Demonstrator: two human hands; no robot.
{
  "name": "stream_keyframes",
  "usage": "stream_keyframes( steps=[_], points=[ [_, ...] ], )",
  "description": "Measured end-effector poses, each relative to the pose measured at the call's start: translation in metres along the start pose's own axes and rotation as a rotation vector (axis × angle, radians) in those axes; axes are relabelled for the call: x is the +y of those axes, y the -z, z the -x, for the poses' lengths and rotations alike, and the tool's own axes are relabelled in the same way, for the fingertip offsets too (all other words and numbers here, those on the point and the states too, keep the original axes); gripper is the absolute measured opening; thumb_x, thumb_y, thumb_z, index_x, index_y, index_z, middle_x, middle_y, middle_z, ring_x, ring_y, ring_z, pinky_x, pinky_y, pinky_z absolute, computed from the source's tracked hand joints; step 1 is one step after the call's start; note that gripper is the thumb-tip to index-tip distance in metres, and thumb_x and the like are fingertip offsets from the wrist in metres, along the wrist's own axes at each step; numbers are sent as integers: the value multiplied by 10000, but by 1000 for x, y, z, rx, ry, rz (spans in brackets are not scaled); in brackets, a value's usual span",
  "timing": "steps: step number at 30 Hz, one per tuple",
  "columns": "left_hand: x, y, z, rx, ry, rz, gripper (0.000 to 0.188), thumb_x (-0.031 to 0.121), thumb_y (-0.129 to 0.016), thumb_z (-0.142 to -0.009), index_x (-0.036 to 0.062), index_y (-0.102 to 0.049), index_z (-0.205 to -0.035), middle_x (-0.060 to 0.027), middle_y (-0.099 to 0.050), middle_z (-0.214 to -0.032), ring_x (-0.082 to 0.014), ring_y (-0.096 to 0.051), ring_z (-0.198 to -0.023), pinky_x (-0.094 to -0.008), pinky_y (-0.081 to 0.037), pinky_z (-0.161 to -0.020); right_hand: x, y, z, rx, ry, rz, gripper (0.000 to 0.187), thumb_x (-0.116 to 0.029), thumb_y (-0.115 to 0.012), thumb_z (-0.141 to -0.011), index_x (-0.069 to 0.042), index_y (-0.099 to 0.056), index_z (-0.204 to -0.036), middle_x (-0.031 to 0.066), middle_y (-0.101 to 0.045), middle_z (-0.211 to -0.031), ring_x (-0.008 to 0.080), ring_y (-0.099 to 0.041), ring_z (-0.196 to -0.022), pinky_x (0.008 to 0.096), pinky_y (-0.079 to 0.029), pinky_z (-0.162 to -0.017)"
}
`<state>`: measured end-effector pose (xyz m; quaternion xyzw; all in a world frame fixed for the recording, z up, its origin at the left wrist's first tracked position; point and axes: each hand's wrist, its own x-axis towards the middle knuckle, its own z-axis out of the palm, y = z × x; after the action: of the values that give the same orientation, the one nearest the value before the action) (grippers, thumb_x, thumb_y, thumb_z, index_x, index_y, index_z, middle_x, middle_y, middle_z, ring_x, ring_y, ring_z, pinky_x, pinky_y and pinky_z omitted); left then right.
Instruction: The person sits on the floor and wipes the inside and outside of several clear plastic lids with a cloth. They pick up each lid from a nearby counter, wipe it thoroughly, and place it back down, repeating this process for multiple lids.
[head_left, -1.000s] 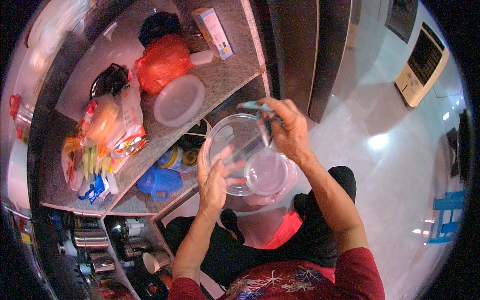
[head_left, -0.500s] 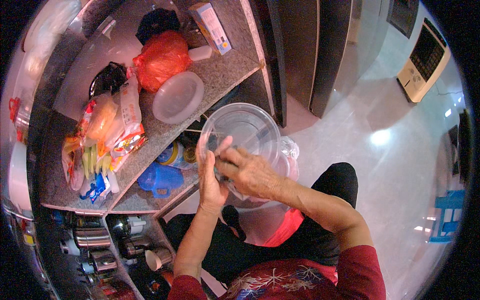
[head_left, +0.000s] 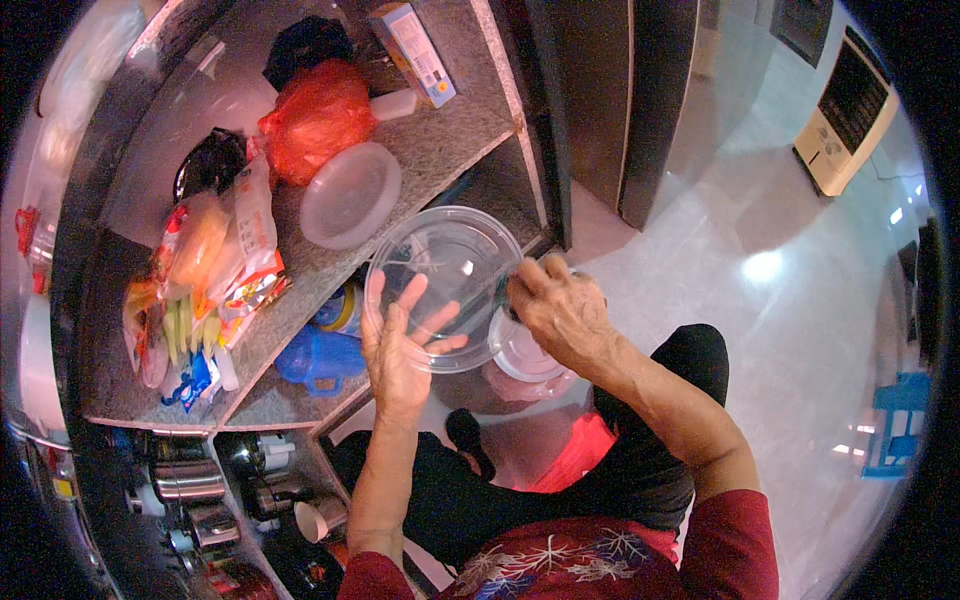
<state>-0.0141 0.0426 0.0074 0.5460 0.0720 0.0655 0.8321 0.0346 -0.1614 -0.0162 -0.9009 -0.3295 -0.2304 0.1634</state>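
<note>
A round clear plastic tub (head_left: 445,235) is in front of me, its wide rim facing up. My left hand (head_left: 400,340) supports it at the near left, fingers spread and seen against the clear plastic. At the tub's right side is my right hand (head_left: 555,300), its fingers curled and pinched close to the rim. Something small and dark shows by those fingertips, but I cannot make out what it is. Partly under the right hand is a round white lid or container (head_left: 527,352), with pinkish plastic (head_left: 530,388) below it.
On the stone shelf to the left lie a translucent round lid (head_left: 350,195), a red plastic bag (head_left: 318,120), a box (head_left: 412,52) and several food packets (head_left: 205,250). A blue mug (head_left: 320,362) stands on the lower shelf. Metal pots (head_left: 190,480) fill the lower left. An air cooler (head_left: 848,115) is far right.
My right hand has moved right, away from my left palm, to the tub's right side. The tub has shifted left, uncovering the white round thing. My left fingers have spread.
</note>
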Motion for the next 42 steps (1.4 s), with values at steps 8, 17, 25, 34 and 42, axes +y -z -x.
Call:
stream_keyframes(
  steps=[8, 17, 25, 34, 42],
  points=[
    [-19, -18, 8, -93, 98, 74, 607, 245, -492, -977, 210, -146, -1474, -201, -439, -1369, -414, -626, -1006, -519, -610, -651, -8, -8, -19, 209, -179, -3, 285, -167, -591, -748, -35, -614, -1000, 68, -486, -928, 223, -535, -852, 298, -523, -562],
    [-23, -16, 9, -10, 120, 46, 546, 325, -431, -1001, 244, -179, -1479, -93, -419, -1396, -364, -622, -1031, -535, -607, -664, -29, -1, -19, 114, 15, -170, 415, -264, -627, -716, -52, -611, -1073, 55, -500, -985, 219, -518, -887, 307, -519, -601],
    [-23, -22, 10, -64, 58, -4, 551, 406, -394, -1007, 179, -220, -1479, -148, -410, -1415, -301, -534, -1180, -463, -505, -950, -31, -3, -26, 136, 51, -130, 361, -208, -600, -744, -64, -608, -1074, 59, -497, -978, 222, -520, -912, 299, -531, -607],
    [-23, -10, 7, 6, 81, -90, 650, 555, -329, -981, 152, -228, -1480, -162, -515, -1339, -278, -591, -1079, -410, -479, -947, -39, -3, -3, -199, 366, -399, 206, -185, -629, -734, -52, -688, -879, 81, -571, -1065, 268, -575, -950, 368, -554, -628],
    [-14, -16, 7, -13, 105, -42, 595, 311, -613, -920, 155, -334, -1421, -101, -548, -1158, -226, -657, -881, -363, -624, -557, -12, 30, -25, 215, 38, -516, 451, -129, -721, -648, -109, -638, -1090, 100, -557, -968, 290, -588, -855, 394, -521, -667]
  ],
)
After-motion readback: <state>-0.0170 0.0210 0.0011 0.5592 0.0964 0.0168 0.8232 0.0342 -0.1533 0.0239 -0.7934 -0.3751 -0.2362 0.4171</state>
